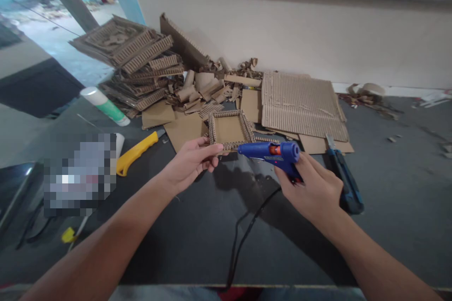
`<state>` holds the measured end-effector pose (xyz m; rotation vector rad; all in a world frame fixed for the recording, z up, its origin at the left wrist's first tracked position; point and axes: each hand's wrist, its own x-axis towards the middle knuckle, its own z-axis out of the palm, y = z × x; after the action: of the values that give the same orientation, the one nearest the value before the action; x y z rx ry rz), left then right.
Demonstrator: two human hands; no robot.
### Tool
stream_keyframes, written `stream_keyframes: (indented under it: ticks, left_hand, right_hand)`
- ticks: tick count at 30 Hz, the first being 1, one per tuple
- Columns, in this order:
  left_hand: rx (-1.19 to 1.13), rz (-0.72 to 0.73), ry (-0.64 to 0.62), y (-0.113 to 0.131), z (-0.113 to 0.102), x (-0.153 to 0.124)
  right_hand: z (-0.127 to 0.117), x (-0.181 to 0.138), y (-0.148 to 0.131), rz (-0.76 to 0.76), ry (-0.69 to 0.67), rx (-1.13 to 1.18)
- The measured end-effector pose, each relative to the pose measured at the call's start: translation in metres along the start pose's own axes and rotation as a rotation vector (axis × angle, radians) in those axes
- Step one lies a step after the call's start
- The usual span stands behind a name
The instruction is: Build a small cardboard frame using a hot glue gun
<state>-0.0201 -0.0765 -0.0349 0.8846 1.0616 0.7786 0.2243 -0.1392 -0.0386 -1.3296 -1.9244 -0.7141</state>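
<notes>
My left hand [197, 157] pinches the near left corner of a small cardboard tray [231, 127], which has a flat bottom and a raised corrugated rim. My right hand [310, 183] is wrapped round the handle of a blue glue gun [261, 151]. Its nozzle points left and meets the near rim of the tray, close to my left fingertips; whether it touches cannot be made out. A red light glows on the gun's side, and a black cord [243, 235] runs from it down over the table edge.
A yellow cutter [137, 153] lies left, with a green-and-white tube [106, 106] behind it. A blue-black utility knife [344, 176] is right of my right hand. Stacked cardboard pieces [134, 61], curled scraps [201, 87] and a corrugated sheet [302, 106] lie along the wall.
</notes>
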Motion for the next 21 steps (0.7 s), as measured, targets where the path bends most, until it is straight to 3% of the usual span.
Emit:
stream_keyframes:
  ticks: [10, 15, 21]
  left_hand:
    - [0.003, 0.011, 0.012, 0.004, -0.003, 0.000]
    - [-0.015, 0.016, 0.019, 0.005, -0.002, 0.000]
    - [-0.011, -0.008, 0.024, 0.006, -0.001, 0.000]
  right_hand:
    - [0.009, 0.002, 0.009, 0.230, 0.095, 0.037]
    - [0.009, 0.002, 0.013, 0.258, 0.088, 0.019]
    - [0.008, 0.001, 0.009, 0.192, 0.084, -0.054]
